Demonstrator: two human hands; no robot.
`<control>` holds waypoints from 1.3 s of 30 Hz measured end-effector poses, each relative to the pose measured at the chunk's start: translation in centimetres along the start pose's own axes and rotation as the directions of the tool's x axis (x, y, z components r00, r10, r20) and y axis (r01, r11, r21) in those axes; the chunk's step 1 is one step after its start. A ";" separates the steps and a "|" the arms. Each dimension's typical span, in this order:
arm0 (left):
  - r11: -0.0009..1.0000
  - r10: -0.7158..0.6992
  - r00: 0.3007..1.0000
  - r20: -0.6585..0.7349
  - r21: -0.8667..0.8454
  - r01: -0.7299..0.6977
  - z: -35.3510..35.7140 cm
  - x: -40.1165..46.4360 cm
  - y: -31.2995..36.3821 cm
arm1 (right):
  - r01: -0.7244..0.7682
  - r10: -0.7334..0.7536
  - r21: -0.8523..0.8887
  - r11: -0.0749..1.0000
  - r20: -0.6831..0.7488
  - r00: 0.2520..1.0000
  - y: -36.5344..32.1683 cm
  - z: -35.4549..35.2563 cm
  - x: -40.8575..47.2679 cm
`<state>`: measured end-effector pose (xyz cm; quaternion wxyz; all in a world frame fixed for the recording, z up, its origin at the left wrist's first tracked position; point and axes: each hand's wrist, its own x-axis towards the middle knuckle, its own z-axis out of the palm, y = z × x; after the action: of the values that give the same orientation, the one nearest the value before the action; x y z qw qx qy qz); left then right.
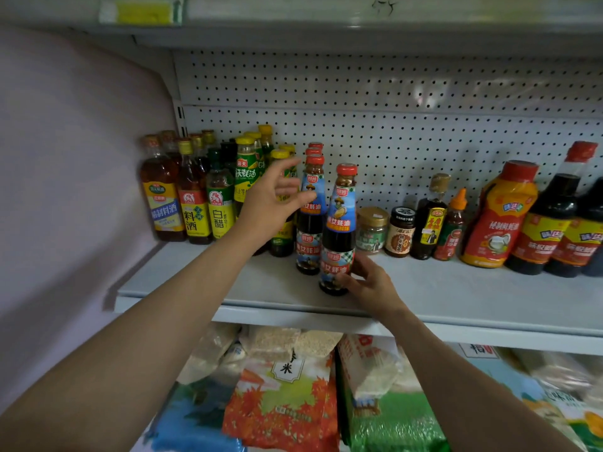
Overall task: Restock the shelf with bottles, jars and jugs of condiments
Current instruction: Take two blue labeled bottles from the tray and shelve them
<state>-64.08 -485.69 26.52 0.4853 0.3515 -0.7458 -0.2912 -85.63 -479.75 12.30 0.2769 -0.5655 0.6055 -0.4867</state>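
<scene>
You're working the condiment shelf (424, 295), and your right hand (368, 282) is wrapping its fingers around the base of the front oyster sauce bottle (339, 230), which is standing upright near the shelf's front edge, around 6 o'clock from the row of matching red-capped bottles (311, 210) lined up behind it. Your left hand (274, 203) is hovering with fingers spread and loose, gripping nothing, just at 9 o'clock of that row and in front of the yellow-capped green bottles (248, 171); I can't tell whether a fingertip is touching a label.

Looking at progress: the left end is looking well stocked, with cooking wine and vinegar bottles (192, 203) packed several deep at 9 o'clock. Off at 3 o'clock you're seeing only a single line along the back: two small jars (385, 230), a slim dark bottle (429, 220), an orange-tipped sauce bottle (453, 226), a big red jug (499, 216) and dark soy bottles (548, 226). The wide stretch of bare shelf in front of them is suggesting that plenty is left to fill.

The bottle in your grip is sitting forward and a shade right of its row, so you're likely sliding it into line now. Down at 6 o'clock, bags of rice (287, 396) are resting on the lower tier.
</scene>
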 end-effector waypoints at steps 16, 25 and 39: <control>0.982 0.064 0.992 0.106 0.169 -0.082 0.4 0.9 2.3 | 0.009 -0.010 -0.027 1.000 -0.028 1.000 -2.3 4.8 -1.4; 0.975 0.028 0.981 0.191 0.209 -0.069 -0.2 2.1 1.6 | 0.030 -0.030 0.008 1.000 -0.048 0.998 -1.7 5.2 -0.2; 0.932 0.093 0.972 0.218 0.324 -0.162 -0.7 2.5 1.2 | 0.044 -0.044 0.007 0.999 -0.035 0.998 -1.5 5.2 0.1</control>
<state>-64.42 -487.12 28.98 0.3586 0.3496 -0.8507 -0.1597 -80.41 -481.12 11.79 0.2577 -0.5690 0.5957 -0.5049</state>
